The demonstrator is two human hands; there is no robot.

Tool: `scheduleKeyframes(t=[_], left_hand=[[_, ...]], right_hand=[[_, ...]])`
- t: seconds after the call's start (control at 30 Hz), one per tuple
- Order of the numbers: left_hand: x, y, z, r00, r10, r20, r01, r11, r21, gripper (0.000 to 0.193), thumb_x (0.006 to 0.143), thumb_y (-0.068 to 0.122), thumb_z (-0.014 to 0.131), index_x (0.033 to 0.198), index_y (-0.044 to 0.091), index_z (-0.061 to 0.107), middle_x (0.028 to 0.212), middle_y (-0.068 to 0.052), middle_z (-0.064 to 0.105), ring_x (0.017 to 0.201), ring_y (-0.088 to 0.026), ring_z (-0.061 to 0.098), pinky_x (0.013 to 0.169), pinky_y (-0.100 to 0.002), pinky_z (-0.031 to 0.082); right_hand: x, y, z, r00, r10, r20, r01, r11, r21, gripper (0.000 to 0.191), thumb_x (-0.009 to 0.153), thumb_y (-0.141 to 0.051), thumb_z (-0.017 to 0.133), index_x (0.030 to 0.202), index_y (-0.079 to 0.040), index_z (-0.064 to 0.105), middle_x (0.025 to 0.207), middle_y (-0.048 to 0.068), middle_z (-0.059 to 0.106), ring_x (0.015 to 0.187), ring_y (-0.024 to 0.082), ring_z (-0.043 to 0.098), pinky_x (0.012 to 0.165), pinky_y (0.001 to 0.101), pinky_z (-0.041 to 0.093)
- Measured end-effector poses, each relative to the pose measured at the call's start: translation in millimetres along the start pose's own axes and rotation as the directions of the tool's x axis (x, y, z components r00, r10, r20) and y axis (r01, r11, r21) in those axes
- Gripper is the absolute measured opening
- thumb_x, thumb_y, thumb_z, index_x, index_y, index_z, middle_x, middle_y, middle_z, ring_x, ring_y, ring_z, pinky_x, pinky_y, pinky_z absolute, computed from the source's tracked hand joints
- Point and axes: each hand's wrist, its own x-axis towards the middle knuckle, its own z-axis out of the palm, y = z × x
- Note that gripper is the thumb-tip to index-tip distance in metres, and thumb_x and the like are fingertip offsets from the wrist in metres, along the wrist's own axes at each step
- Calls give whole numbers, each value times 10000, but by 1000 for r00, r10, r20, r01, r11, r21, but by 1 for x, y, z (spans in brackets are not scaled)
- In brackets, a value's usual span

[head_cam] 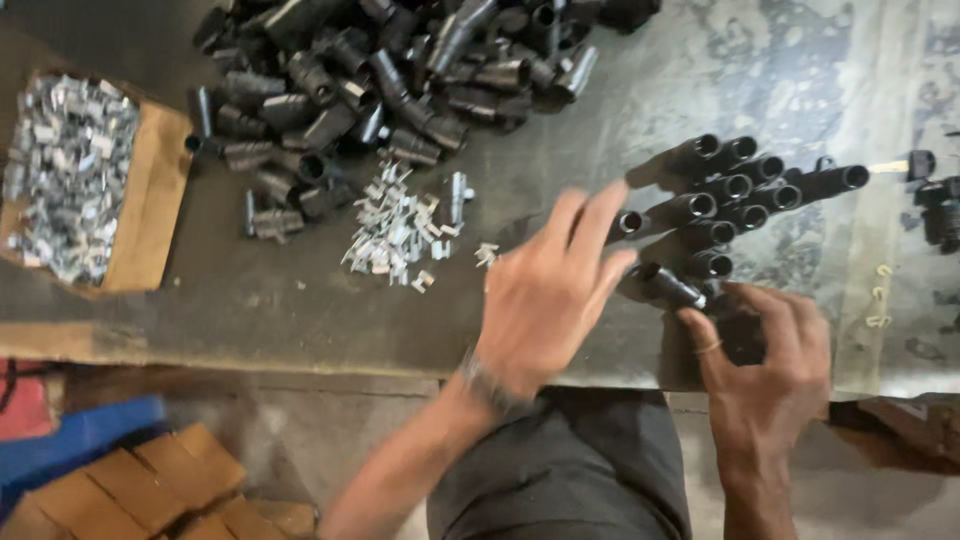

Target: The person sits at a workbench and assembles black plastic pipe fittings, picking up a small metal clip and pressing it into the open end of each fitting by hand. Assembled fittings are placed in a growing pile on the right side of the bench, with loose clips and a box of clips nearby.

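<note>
Tube (668,288), black and open-ended, lies at the near edge of the bench (250,300), its near end gripped by the right hand (765,365), whose fingers curl closed around it or around a dark part just behind it; blur keeps me from telling which. Just beyond that grip sits a neat stack (735,195) of like tubes, mouths turned the same way, the held one touching or nearly touching the lowest of them. To the left of the grip the left hand (545,300) hovers over the bench with fingers spread and loose, holding nothing that I can see, its fingertips near the mouth of another tube at the stack's left end; it is smeared by motion. Farther left from that hand lies a small scatter of clips (395,225), bright metal, and beyond them a big loose heap (390,70) of more black tubes. At the far left a cardboard box (150,200) holds many more clips. As I judge it, the step in hand is fitting or setting one tube before it joins the stack. The next move calls for the free hand to fetch a single clip from the scatter, and for the right to keep the tube steady with its mouth clear.
</note>
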Motion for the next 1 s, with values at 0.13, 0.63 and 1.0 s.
scheduleKeyframes(t=[0.13,0.63,1.0], left_hand=[[-21,9,5,973,120,199,-136,988,71,425,973,138,684,1389,138,597,1100,-29,594,818,-196,687,693,-346,545],[-44,5,32,984,30,175,-12,995,-99,362,866,140,776,1193,95,626,1025,-42,602,816,-220,680,691,-354,529],[-44,6,45,991,-108,85,110,994,-13,170,939,149,752,1068,116,646,985,-33,617,760,-228,684,637,-357,514]], right_hand=[[6,-3,3,999,-21,44,23,998,-51,354,858,-210,919,1151,-99,754,1098,60,690,996,265,622,932,411,494],[-1,-11,3,999,-4,46,-15,912,409,251,974,-28,800,1215,-60,737,1066,75,675,870,127,615,731,249,497],[-17,1,23,988,-59,-144,115,899,423,380,959,-132,874,1198,-37,595,1140,103,612,982,172,620,818,246,548]])
